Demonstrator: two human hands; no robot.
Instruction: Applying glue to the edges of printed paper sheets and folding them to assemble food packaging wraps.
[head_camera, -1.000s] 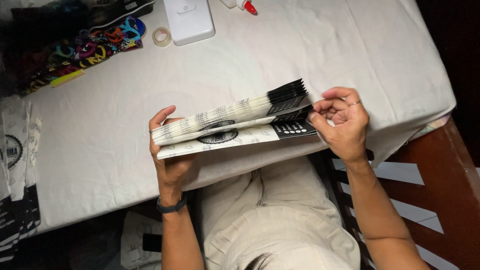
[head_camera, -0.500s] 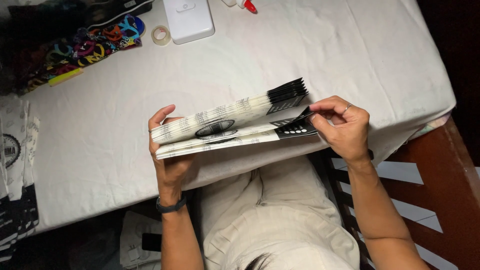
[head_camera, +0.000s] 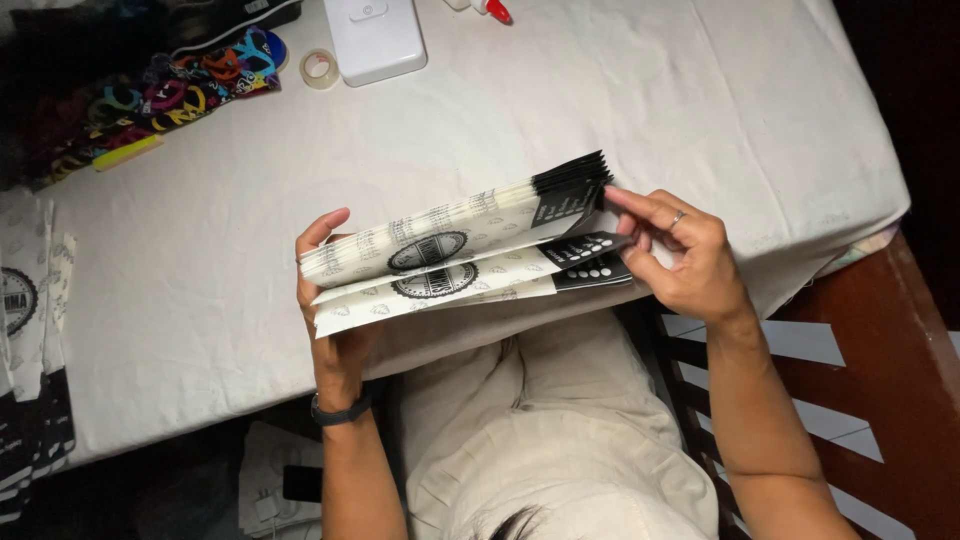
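You hold a stack of flat paper bags (head_camera: 455, 255) on edge above the near edge of the tabletop (head_camera: 200, 270), over your lap. They are white with a round black emblem and black ends. Your left hand (head_camera: 335, 300) is closed round the left end, thumb on the far side and fingers under the stack, so the bundle stays squared and cannot slide apart. Your wrist is bent up from below and wears a dark band.

Your right hand (head_camera: 685, 255) comes in from the right with the forearm angled up from the chair — its fingers pinch the black ends, thumb and forefinger spreading them so that two bags fan down away from the rest. That grip looks suited to parting single bags.

Far left lie colourful rings (head_camera: 165, 95), a tape roll (head_camera: 320, 68) and a white box (head_camera: 375, 38); more bags (head_camera: 30, 320) lie at the left edge.
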